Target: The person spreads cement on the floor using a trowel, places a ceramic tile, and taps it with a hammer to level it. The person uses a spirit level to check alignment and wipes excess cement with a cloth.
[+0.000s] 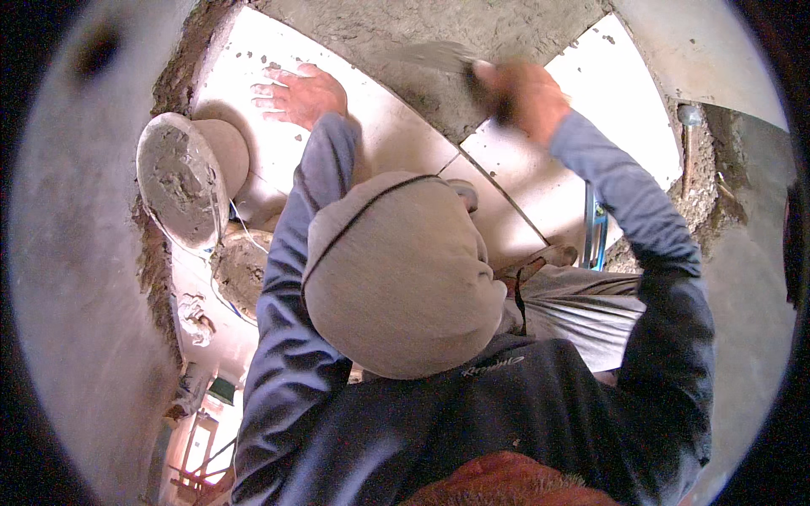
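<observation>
My left hand lies flat on a white floor tile, fingers spread and holding nothing. Farther right, my right hand is closed round the handle of a trowel. Motion smears both that hand and the blade, which lies on or just over the grey wet mortar. This mortar bed fills the far middle between the tile under my left hand and another white tile at the right. Specks of mortar dot the tiles.
A tilted bucket with mortar inside stands at the left, and a second mortar container sits nearer. A blue spirit level is near my right forearm. Rough-edged walls flank both sides; a pipe stands at the right.
</observation>
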{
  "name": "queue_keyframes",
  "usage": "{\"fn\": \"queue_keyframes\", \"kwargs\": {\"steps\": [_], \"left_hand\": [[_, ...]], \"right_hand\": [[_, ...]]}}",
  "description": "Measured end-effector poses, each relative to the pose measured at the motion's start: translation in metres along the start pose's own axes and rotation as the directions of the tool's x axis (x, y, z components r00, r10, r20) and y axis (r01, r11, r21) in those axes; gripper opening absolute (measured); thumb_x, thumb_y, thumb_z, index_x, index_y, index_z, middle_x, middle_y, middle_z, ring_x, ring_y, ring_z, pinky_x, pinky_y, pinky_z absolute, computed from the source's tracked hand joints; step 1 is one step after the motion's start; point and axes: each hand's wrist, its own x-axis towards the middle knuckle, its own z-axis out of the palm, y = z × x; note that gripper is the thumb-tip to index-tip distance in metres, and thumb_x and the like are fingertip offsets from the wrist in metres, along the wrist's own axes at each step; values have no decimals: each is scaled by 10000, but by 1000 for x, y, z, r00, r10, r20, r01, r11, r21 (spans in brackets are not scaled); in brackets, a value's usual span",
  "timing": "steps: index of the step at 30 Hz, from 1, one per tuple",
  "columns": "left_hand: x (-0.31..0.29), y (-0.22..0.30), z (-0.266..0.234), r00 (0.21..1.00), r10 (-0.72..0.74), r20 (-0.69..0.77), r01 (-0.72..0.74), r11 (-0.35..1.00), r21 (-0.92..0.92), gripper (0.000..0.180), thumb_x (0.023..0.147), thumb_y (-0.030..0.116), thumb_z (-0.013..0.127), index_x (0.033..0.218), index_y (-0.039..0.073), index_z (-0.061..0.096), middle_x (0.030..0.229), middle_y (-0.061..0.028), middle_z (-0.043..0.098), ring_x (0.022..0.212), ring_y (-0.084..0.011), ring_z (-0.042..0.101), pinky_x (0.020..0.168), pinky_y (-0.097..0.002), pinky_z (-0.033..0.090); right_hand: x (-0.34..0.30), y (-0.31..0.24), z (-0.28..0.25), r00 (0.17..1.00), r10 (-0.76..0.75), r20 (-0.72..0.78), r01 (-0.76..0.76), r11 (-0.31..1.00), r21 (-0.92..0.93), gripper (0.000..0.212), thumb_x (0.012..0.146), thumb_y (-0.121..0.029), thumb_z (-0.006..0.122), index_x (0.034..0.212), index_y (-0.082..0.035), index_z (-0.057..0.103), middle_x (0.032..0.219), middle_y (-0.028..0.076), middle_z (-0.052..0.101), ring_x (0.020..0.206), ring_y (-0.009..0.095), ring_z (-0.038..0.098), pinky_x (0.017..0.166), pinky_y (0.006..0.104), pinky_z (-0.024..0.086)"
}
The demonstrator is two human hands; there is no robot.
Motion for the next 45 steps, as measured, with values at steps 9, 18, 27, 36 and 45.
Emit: {"fn": "queue_keyframes", "kwargs": {"steps": [9, 18, 27, 36, 45], "left_hand": [[4, 2, 11, 997, 2, -75, 4, 996, 88, 691, 1031, 418, 364, 1578, 9, 259, 1623, -319, 209, 1500, -495, 210, 1211, -614, 153], [1, -3, 9, 997, 11, -82, -9, 1000, 20, 686, 1029, 420, 352, 1574, 9, 278, 1623, -320, 213, 1504, -503, 192, 1210, -626, 140], [0, 4, 0, 998, -2, -57, 2, 1000, 1, 685, 1033, 431, 342, 1579, 22, 279, 1631, -318, 192, 1511, -503, 167, 1212, -627, 125], [1, 2, 5, 1000, -19, -4, 19, 1000, 18, 680, 1050, 423, 322, 1593, 23, 234, 1637, -313, 176, 1516, -494, 159, 1217, -617, 121], [4, 0, 3, 1000, -22, -7, 22, 999, 30, 697, 1036, 418, 383, 1595, 33, 226, 1648, -303, 145, 1531, -472, 124, 1225, -607, 99]], "right_hand": [[-70, 91, -44, 993, -115, 9, 113, 945, -306, 282, 962, -230, 609, 1189, -65, 598, 894, 125, 659, 817, 299, 686, 699, 437, 550], [-31, 149, -63, 979, -124, 160, 192, 821, -537, 276, 978, -185, 577, 1239, -137, 655, 777, 79, 682, 651, 265, 687, 573, 408, 547], [-54, 74, -19, 935, -293, 198, 349, 855, -382, 113, 862, -146, 633, 860, -110, 739, 790, 113, 729, 796, 307, 745, 676, 425, 619], [-53, 213, -60, 956, -164, 243, 264, 839, -475, 213, 1010, -277, 590, 1098, -86, 630, 703, 111, 611, 585, 230, 604, 540, 377, 491], [-47, 98, 42, 934, -357, -6, 340, 894, -293, 190, 1003, -252, 496, 1111, -165, 627, 912, 152, 696, 749, 298, 727, 579, 432, 579]]}}
